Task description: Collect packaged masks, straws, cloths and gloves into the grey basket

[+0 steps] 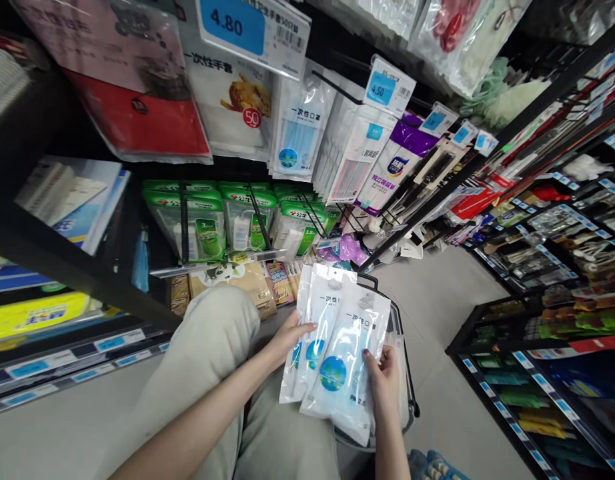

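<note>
Hands (384, 373): both grasping fanned mask packets (343, 353) | basket (409, 375) beneath | green-topped packs (248, 217) hanging ahead

The mask packets (355, 353) are white and pale blue with round blue-and-green pictures; trousers (207, 353), greyish beige; hanging packs (207, 230), green and clear; price tags (237, 28), white and blue.

Held packets (343, 357): glossy, lightly creased plastic film. Trousers (202, 353): matt, softly wrinkled cloth. Floor (432, 287): smooth, with a faint sheen.
</note>
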The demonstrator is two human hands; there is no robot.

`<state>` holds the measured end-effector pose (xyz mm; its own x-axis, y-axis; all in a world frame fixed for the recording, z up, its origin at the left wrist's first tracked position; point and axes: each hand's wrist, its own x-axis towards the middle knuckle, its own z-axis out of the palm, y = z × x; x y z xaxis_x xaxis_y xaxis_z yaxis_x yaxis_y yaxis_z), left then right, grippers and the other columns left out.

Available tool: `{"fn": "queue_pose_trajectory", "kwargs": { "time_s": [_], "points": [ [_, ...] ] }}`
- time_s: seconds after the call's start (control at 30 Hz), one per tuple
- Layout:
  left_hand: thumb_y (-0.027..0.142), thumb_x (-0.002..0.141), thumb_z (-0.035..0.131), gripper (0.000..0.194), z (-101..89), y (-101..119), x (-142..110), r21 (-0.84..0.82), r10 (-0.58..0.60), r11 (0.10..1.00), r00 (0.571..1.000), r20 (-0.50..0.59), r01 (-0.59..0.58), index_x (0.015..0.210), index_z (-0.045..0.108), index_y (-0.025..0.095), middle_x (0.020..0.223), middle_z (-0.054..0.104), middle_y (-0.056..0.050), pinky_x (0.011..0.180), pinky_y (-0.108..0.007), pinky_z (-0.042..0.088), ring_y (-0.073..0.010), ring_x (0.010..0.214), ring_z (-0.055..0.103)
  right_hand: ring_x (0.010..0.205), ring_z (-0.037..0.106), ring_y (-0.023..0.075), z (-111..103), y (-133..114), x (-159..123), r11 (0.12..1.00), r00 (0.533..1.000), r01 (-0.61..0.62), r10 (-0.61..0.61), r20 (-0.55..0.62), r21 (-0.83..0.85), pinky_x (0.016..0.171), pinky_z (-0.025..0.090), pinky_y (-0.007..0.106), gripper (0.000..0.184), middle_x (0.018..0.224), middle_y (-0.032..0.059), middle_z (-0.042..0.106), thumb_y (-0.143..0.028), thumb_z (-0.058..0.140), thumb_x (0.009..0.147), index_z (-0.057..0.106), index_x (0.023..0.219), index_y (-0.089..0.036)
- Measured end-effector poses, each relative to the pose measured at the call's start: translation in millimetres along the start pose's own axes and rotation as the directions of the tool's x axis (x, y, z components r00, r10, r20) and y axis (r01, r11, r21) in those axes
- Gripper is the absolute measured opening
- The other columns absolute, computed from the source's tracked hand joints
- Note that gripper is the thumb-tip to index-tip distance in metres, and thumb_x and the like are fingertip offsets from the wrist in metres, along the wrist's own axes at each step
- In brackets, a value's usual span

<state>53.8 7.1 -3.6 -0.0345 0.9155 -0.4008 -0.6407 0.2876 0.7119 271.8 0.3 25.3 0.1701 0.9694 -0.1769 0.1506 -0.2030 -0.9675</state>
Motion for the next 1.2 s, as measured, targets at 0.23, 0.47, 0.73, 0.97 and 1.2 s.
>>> {"fn": "queue_pose_trajectory", "kwargs": {
  "time_s": [0.23,0.47,0.73,0.97,1.2],
  "points": [
    [0.027,0.053,0.079,0.061,-4.1,11.9,-1.0,0.035,-0.032,0.999,0.999,-0.033,0.034,0.109,0.056,0.018,0.11,0.068,-0.01,0.077,-0.035,0.05,-0.029,0.096,0.064,0.065,0.058,0.0176,3.7,-25.4,-15.8,0.994,0.998,-0.045,0.05,0.044,-0.101,0.057,0.047,0.028,0.04,0.076,0.0013,0.062,-0.047,0.07,0.065,0.051,0.088,-0.02],
    [0.023,0.055,0.077,0.062,0.7,2.3,0.5,0.146,0.094,0.985,0.995,-0.022,-0.09,0.113,0.055,0.018,0.114,0.066,-0.008,0.09,-0.038,0.046,-0.03,0.108,0.058,0.063,0.06,0.0209,12.5,-99.9,-51.6,0.639,0.901,0.08,-0.374,-0.219,-0.765,0.055,0.042,0.028,0.034,0.077,0.0051,0.065,-0.047,0.055,0.077,0.055,0.1,-0.021],
    [0.02,0.051,0.078,0.048,8.1,-5.1,-3.5,0.089,0.126,0.988,0.992,0.03,-0.129,0.097,0.065,0.019,0.103,0.072,-0.006,0.097,-0.042,0.042,-0.0325,0.108,0.058,0.073,0.062,0.0213,80.0,-61.4,-41.9,0.472,0.866,0.484,-0.381,0.325,-0.737,0.064,0.043,0.03,0.03,0.083,0.0095,0.067,-0.033,0.039,0.089,0.065,0.092,-0.018],
    [0.018,0.054,0.074,0.041,5.0,6.8,-4.4,0.04,0.095,0.995,0.995,0.032,-0.097,0.094,0.066,0.019,0.098,0.072,-0.007,0.083,-0.042,0.051,-0.0312,0.096,0.064,0.077,0.061,0.0249,28.1,-65.0,-2.0,0.932,0.967,-0.055,0.138,0.213,-0.358,0.067,0.049,0.037,0.067,0.091,0.0083,0.065,-0.048,0.076,0.057,0.055,0.113,-0.018],
    [0.026,0.056,0.076,0.055,-7.2,36.0,-3.2,-0.001,0.092,0.996,0.983,-0.161,-0.093,0.107,0.055,0.018,0.099,0.07,-0.007,0.076,-0.036,0.051,-0.0267,0.09,0.065,0.066,0.065,0.0255,-36.2,-29.4,27.3,0.953,0.945,-0.302,0.302,0.128,-0.019,0.06,0.051,0.037,0.051,0.079,0.0074,0.071,-0.048,0.075,0.057,0.061,0.095,-0.016]
  ]
}}
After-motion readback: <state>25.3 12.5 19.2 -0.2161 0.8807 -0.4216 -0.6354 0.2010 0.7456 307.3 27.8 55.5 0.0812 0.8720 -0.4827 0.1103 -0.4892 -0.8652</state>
